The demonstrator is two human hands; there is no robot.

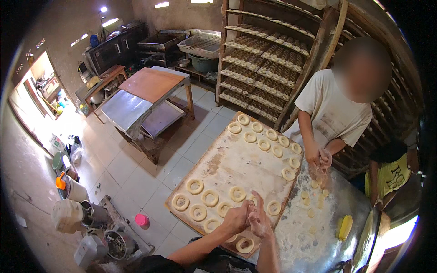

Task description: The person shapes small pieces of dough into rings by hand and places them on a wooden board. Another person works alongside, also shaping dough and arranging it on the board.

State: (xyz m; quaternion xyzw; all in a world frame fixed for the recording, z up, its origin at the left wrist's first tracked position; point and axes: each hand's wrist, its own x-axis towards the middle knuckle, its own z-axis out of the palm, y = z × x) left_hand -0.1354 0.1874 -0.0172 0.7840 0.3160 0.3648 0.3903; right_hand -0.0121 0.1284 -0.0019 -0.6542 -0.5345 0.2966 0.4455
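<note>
My left hand and my right hand meet over the near part of a floured wooden board. The left is closed, its fingers curled against the right palm. On my right hand a finger or two point up while the others bend inward; whatever lies between the hands is hidden. Raw dough rings surround them: one ring just beyond, another ring to the right, one more below. Further rings lie at the board's left and far ends, including a ring at the left.
Across the metal table, a co-worker's hands are together above small flat dough pieces. A yellow packet lies at the right. A rack of filled trays stands behind, a low table farther left.
</note>
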